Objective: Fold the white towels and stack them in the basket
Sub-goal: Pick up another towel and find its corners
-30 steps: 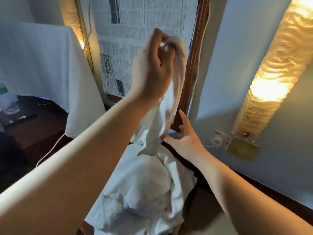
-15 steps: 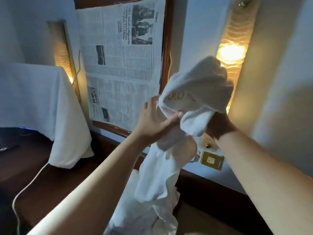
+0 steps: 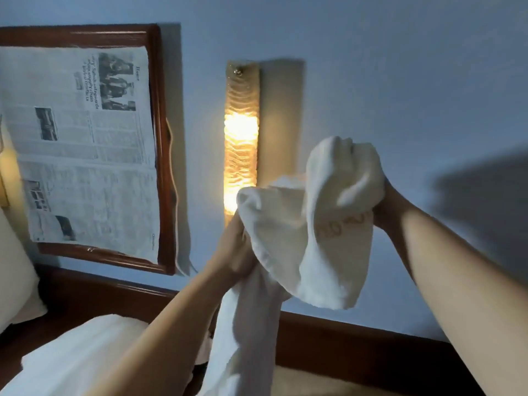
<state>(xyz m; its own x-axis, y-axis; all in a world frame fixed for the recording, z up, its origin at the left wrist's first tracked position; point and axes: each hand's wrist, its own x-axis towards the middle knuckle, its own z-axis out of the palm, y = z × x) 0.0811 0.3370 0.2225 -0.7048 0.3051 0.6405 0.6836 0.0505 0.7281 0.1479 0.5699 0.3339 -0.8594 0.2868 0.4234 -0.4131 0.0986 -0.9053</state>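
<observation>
A white towel (image 3: 308,247) hangs bunched in the air in front of the wall, held by both hands. My left hand (image 3: 234,252) grips it low on the left, where a long tail of cloth drops toward the bottom of the frame. My right hand (image 3: 385,207) grips the upper right bunch, and cloth hides most of its fingers. Faint gold lettering shows on the towel below the right hand. More white towels (image 3: 77,358) lie in a pile at the lower left. No basket is in view.
A lit wall lamp (image 3: 241,144) glows just behind the towel. A wooden frame (image 3: 163,155) with newspaper stuck over it hangs at the left. A dark wooden ledge (image 3: 343,338) runs along the wall base. A white cloth (image 3: 14,270) shows at the far left edge.
Both hands lifted the towel up off the pile and moved right. The right hand went from open near the pile to gripping the towel's top. The view tilted up toward the wall.
</observation>
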